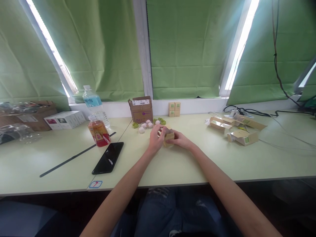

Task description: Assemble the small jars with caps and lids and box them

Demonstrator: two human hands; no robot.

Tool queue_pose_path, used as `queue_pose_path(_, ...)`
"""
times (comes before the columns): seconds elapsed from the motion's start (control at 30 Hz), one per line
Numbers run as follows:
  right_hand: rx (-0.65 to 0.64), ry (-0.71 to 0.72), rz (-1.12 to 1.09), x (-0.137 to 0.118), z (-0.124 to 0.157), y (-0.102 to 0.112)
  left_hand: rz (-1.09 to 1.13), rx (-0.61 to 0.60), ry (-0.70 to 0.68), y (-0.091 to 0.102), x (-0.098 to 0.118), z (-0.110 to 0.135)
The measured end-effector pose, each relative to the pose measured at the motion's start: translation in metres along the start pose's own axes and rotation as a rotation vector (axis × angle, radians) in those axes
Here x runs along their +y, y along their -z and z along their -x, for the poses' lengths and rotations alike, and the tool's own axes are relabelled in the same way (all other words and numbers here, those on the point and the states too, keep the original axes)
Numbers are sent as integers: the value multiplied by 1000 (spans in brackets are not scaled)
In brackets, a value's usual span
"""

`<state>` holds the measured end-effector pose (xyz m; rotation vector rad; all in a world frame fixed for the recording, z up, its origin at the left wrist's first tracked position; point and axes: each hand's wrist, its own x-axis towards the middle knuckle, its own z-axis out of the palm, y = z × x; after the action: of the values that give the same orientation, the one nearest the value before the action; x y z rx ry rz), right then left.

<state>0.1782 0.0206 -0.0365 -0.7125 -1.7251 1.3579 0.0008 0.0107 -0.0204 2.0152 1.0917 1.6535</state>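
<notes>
A small tan cardboard box [169, 139] is between my two hands above the middle of the table. Its upper end looks unfolded, with a flap raised. My left hand [157, 136] has its fingers curled at the top left of the box. My right hand [181, 139] grips the box from the right side, thumb in front. What lies inside the box is hidden. Just beyond my left hand sit several pale pink round pieces [144, 125] and green leaf-like pieces [135, 125].
Small tan boxes [174, 109] stand by the wall beside a brown carton [142, 112]. Opened tan packaging [243, 136] lies to the right near cables. On the left are a phone [108, 158], a red drink bottle [99, 131], a water bottle [95, 103] and a dark strip [67, 161].
</notes>
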Motion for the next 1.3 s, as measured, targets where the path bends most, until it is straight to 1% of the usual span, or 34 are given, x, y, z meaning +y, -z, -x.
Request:
queue_pose_path(0.1,21,-10,-43,-4,1,-1,-5,-13,27,1,-5,2)
queue_pose_path(0.27,75,-30,-138,-10,2,-4,20,-78,79,1,-10,4)
queue_pose_path(0.33,86,-32,-152,-8,1,-4,39,-65,103,1,-9,4)
queue_pose_path(0.43,124,-30,-142,-3,-1,-5,115,-39,190,-1,-9,3)
queue_pose_path(0.57,176,-33,-73,1,-2,-7,269,-43,358,-3,-10,0)
queue_pose_path(0.63,208,-32,-37,0,-2,-9,304,-45,396,-3,-9,0)
queue_pose_path(0.8,341,-2,79,-1,-3,-13,235,-88,287,-5,-5,2)
queue_pose_path(0.87,362,3,71,2,-4,-13,233,-83,285,-6,-6,2)
queue_pose_path(0.97,387,-36,33,7,-7,-11,201,-63,277,-6,-8,3)
queue_pose_path(1.03,406,-45,46,9,-8,-10,147,-68,239,-5,-8,4)
queue_pose_path(1.1,419,-11,101,9,-7,-10,56,-101,139,-2,-6,6)
queue_pose_path(1.2,414,86,199,4,-2,-13,-99,-168,-62,2,0,8)
queue_pose_path(1.23,397,127,214,1,0,-13,-128,-189,-102,3,2,9)
queue_pose_path(1.3,371,199,219,-5,4,-14,-142,-226,-117,5,4,9)
